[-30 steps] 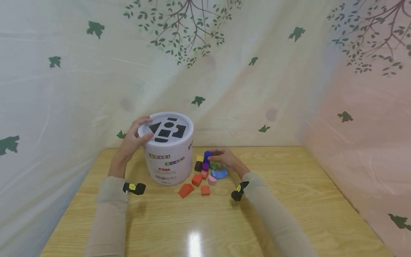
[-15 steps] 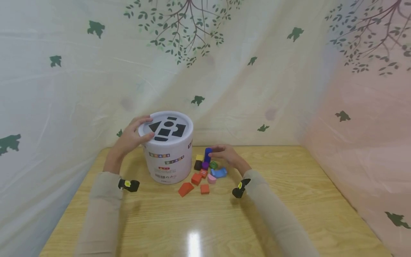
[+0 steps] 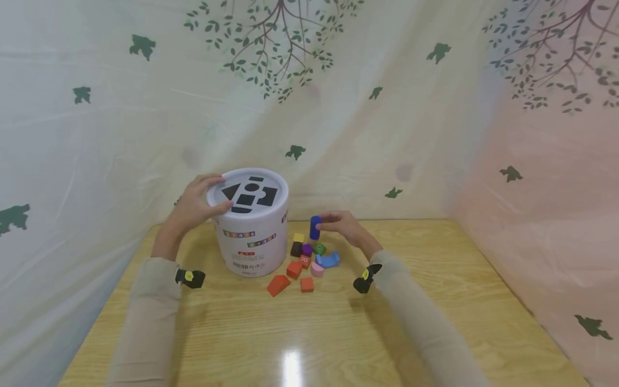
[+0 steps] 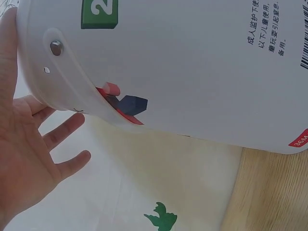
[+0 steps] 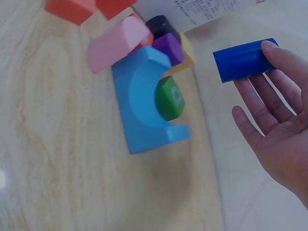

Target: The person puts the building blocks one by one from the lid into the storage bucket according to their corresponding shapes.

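Note:
My left hand [image 3: 191, 203] rests on the left rim of a white bucket [image 3: 253, 244], thumb and fingertips at the lid's edge. In the left wrist view, its fingers are spread and fairly straight beside the bucket. Shaped holes, including a triangle and a circle, mark the lid [image 3: 271, 180]. My right hand [image 3: 344, 226] pinches a blue cylinder block [image 3: 315, 228] between thumb and fingers, held nearly upright above the pile. In the right wrist view, the cylinder [image 5: 244, 61] is apart from the other blocks. Below it lie a light blue arch block [image 3: 329, 260] and a green block [image 3: 319, 249].
Near the bucket's right side sit a yellow block [image 3: 299, 237], a black block [image 3: 296, 249], a purple block [image 3: 307, 249], a pink block [image 3: 316, 270] and several red blocks [image 3: 307, 285]. A patterned curtain [image 3: 367, 134] hangs behind the wooden table [image 3: 329, 333].
My right hand has lifted the blue cylinder up and slightly right, away from the purple block. The left hand stays on the bucket's rim while its wrist has shifted slightly left.

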`<state>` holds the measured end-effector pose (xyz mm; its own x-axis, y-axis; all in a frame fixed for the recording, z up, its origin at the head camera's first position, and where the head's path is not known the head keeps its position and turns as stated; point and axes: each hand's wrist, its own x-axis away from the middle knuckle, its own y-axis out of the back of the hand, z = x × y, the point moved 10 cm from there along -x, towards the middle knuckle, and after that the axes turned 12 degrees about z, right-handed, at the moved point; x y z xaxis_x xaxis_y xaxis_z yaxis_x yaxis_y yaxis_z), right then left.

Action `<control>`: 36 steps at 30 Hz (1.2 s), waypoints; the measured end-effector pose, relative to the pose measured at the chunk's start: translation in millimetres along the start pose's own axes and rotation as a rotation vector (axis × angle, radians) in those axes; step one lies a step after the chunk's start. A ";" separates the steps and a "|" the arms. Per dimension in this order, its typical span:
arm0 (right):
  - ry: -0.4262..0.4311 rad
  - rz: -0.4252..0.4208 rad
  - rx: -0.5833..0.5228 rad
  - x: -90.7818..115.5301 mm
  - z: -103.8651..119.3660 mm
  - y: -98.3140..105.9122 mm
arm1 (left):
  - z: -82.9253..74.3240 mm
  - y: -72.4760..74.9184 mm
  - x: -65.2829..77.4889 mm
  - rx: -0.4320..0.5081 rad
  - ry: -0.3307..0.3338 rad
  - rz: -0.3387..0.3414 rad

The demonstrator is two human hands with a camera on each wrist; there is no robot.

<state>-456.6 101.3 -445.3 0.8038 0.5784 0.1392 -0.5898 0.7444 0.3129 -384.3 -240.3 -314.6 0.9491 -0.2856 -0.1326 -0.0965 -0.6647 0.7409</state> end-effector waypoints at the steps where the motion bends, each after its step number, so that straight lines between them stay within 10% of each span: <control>1: 0.004 0.000 0.005 -0.3 2.2 1.2 | 0.8 0.2 0.0 -0.004 0.007 0.000; 36: 0.230 0.060 0.041 9.4 145.6 12.4 | 10.4 -6.5 -0.7 0.141 -0.016 0.109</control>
<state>-445.1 67.3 -303.3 0.7257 0.6856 -0.0576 -0.6286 0.6947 0.3495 -387.4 -242.9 -326.2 0.9260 -0.3714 -0.0684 -0.2403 -0.7193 0.6518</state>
